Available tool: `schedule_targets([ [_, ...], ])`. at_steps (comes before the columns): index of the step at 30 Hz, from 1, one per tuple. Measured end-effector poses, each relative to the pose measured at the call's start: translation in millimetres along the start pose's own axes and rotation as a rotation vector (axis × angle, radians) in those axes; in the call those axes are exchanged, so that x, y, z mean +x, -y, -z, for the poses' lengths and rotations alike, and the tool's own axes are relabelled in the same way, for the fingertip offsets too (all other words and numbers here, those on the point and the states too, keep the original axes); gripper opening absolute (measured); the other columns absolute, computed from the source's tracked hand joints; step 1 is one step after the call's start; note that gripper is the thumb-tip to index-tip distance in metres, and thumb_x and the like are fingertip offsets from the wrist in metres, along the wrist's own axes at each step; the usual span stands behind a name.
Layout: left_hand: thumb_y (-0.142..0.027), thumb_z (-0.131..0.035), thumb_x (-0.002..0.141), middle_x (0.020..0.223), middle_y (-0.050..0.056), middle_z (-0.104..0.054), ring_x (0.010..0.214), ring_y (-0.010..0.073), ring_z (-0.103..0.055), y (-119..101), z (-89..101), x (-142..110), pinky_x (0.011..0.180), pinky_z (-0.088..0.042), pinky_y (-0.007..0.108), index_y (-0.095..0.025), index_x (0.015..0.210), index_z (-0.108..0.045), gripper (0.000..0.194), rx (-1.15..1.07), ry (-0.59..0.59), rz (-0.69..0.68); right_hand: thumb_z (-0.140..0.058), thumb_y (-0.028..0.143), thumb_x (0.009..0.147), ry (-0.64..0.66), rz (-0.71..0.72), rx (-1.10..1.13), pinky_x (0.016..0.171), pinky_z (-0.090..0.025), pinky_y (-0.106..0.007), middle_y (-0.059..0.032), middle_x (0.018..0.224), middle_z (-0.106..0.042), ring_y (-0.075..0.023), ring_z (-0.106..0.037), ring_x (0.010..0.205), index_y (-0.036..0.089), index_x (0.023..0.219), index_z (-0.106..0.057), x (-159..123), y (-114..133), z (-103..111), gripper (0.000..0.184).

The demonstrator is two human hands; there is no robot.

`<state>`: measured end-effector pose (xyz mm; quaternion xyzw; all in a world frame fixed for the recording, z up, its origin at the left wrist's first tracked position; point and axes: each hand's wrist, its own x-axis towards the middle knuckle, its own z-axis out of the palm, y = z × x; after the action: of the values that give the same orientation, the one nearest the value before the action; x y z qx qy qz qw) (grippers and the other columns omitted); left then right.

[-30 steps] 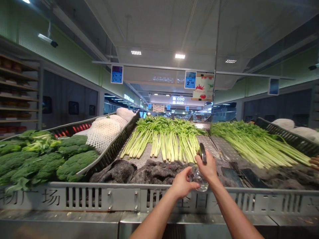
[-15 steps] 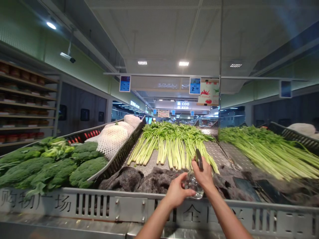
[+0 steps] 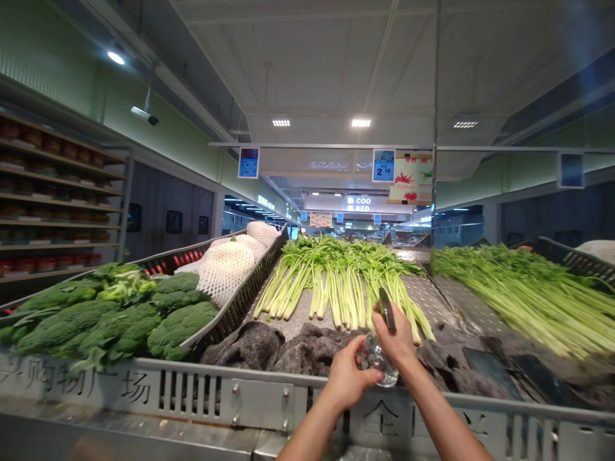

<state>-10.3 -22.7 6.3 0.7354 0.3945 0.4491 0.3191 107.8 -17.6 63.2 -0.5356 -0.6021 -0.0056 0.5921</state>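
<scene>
Largest first: the display stand (image 3: 259, 403) runs across the full width, its slotted front edge nearest the wearer; inside it the celery (image 3: 336, 275) lies in a broad row, leaves away, cut ends toward the wearer, long axis running mostly front to back; broccoli (image 3: 182, 330) sits in the bin to the left, well apart from both hands; dark crumpled cloth (image 3: 312, 349) lies between celery ends and front edge; left hand (image 3: 348, 374) is curled round the lower body of the clear bottle (image 3: 377, 360), thumb low near its base; right hand (image 3: 398, 333) is closed about the upper part, beside a dark top piece (image 3: 386, 310) that rises past the fingers; bottle therefore sits between the two hands, to the right of the left one and below-left of the right one; its long axis looks closer to upright than flat, exact lean cannot be told; right hand is the nearer to the celery, overlapping the right-hand stalk ends in view, contact not determinable; smallest item, the dark top piece, points up toward the celery
</scene>
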Motion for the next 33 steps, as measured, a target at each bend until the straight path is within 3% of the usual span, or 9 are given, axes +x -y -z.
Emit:
schedule_targets([
  [15,-0.028,-0.067,0.048,0.089,-0.001,-0.057,0.066,0.0113,-0.046,-0.2,0.4,-2.6,0.064,-0.039,0.022,-0.022,0.104,-0.049,0.060,0.019,-0.043,-0.004,-0.040,0.034,0.064,0.029,-0.003,0.021,0.057,-0.037,-0.024,-0.0016,0.066,-0.058,-0.0152,-0.052,0.060,0.017,0.079,-0.054,0.3,1.1,-1.9,0.026],
  [20,-0.023,-0.067,0.048,0.095,0.001,-0.055,0.071,0.0116,-0.047,-4.4,2.1,-0.9,0.067,-0.040,0.023,-0.020,0.109,-0.046,0.065,-0.087,-0.033,0.040,-0.041,0.034,0.063,0.000,-0.027,-0.001,0.057,-0.037,-0.024,-0.0010,0.065,-0.058,-0.0150,-0.052,0.060,0.017,0.079,-0.055,3.5,8.4,-0.2,0.027],
  [25,-0.025,-0.066,0.050,0.098,0.001,-0.055,0.076,0.0120,-0.047,-8.6,13.2,-3.8,0.072,-0.040,0.024,-0.018,0.112,-0.044,0.067,-0.152,-0.049,0.023,-0.040,0.035,0.065,0.027,0.028,0.014,0.056,-0.036,-0.024,-0.0010,0.063,-0.057,-0.0149,-0.050,0.058,0.017,0.078,-0.055,6.1,24.6,-0.7,0.026],
  [33,-0.032,-0.068,0.048,0.097,0.002,-0.055,0.073,0.0129,-0.048,4.4,34.2,-9.7,0.072,-0.040,0.026,-0.022,0.113,-0.044,0.070,0.030,-0.076,0.047,-0.041,0.034,0.066,0.044,0.003,0.031,0.056,-0.036,-0.024,-0.0012,0.062,-0.057,-0.0149,-0.051,0.057,0.018,0.076,-0.054,1.6,31.2,-20.9,0.023],
])
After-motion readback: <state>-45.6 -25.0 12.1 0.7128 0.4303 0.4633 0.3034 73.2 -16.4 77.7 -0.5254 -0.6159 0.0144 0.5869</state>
